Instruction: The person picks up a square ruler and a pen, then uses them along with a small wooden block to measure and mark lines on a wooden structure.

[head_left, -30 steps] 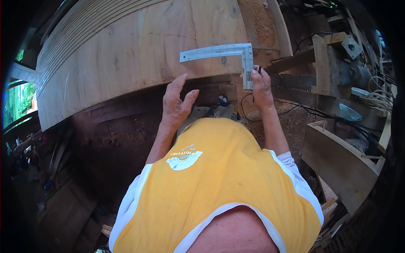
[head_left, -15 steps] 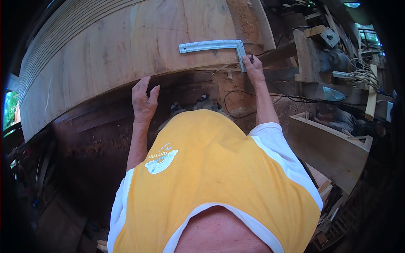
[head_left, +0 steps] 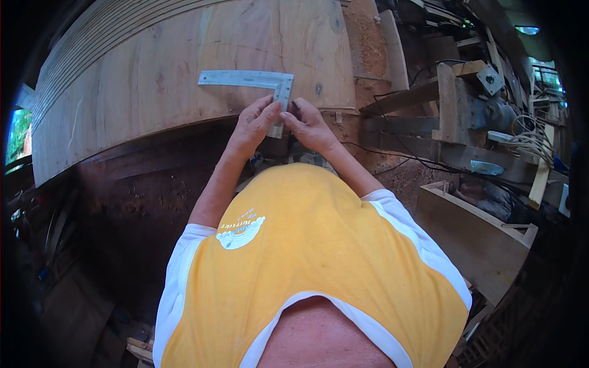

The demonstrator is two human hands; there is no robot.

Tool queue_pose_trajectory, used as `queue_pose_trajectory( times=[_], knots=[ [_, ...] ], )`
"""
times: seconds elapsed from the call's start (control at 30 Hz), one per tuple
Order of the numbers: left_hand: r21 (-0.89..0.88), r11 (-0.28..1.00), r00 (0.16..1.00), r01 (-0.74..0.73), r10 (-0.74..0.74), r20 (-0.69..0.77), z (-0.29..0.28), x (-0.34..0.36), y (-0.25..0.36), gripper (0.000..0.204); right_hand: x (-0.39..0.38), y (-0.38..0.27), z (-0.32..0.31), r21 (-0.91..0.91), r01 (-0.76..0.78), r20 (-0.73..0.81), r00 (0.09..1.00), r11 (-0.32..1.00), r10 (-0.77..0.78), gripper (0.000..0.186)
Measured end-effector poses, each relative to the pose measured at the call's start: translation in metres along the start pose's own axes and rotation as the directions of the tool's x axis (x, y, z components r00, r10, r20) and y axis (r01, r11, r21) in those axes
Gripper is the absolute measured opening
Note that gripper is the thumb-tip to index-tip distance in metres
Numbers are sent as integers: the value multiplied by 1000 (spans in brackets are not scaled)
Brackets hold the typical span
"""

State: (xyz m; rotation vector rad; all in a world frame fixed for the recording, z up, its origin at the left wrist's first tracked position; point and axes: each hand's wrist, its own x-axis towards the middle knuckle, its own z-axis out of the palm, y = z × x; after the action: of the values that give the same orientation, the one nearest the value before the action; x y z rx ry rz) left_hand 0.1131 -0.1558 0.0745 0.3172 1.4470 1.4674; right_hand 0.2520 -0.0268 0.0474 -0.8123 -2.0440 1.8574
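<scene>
A silvery carpenter's square lies with its long blade over the wooden panel, while its short arm reaches past the panel's near edge toward me. My left hand is closed on that short arm, thumb on top. Right beside it, my right hand is closed round a dark pencil-like stick, mostly hidden by the fingers. Its thumb tip touches the square's right side or lies very close to it.
Closely spaced grooves or strips run along the panel's far left part. To the right stand a motor on a timber frame and coiled cable. A wooden box-like piece lies at lower right. Black cords cross the dirt floor.
The square has moved left along the panel's edge with my right hand. My left hand has come from the left off the panel edge and taken hold of the square's short arm.
</scene>
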Motion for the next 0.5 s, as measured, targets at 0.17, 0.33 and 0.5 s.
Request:
queue_pose_trajectory(
  times=[0.17, 0.33, 0.5],
  knots=[
    [196, 975, 992, -110, 121, -46, -2, 29, -1, 28, 19, -9, -24, -190, 158, 125, 983, 969, -136, 23],
    [807, 579, 858, -113, 466, -214, -50, 56, 12, 33, 42, -8, -100, 402, -271, 47, 960, 875, 275, 21],
    [952, 153, 625, 267, 724, -292, -138, 76, 7, 37, 37, -5, -141, 673, -390, 195, 913, 628, 358, 27]
  ],
)
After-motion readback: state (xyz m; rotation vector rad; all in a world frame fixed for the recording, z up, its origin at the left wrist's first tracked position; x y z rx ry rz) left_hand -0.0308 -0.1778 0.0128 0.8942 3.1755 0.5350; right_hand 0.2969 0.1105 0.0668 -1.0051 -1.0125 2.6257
